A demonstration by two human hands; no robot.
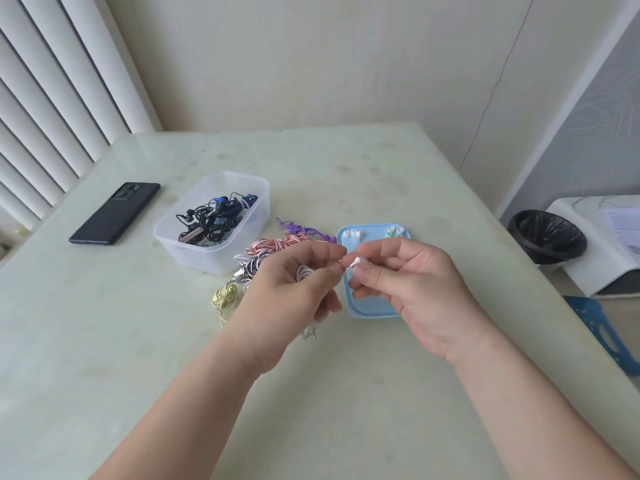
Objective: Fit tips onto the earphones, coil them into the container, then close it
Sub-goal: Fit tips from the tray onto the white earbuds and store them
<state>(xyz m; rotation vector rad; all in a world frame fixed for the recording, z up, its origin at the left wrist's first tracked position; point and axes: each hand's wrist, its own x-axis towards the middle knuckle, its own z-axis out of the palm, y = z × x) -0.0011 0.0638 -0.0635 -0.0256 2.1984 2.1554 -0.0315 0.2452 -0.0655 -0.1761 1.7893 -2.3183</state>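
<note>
holding dark earphones (214, 220), clear container (194, 252); tips (351, 234) on blue lid (375, 308); left hand (287, 292), right hand (415, 285) pinching white earphone (355, 262)

A pale green, glossy stone-look worktop (138, 341) fills the lower view, its surface marked with faint dull smudges. Behind it stands a plain cream wall (311, 57), with a thin dark cable (491, 95) running down it on the right. White vertical slatted blinds (52, 98) cover the left side (soft daylight, no hard shadows). To the right is a grey patterned panel (588, 116). Below it sit a round black bin with a black liner (547, 237), a low white unit (595, 265) and a blue plastic stool (602, 327).
</note>
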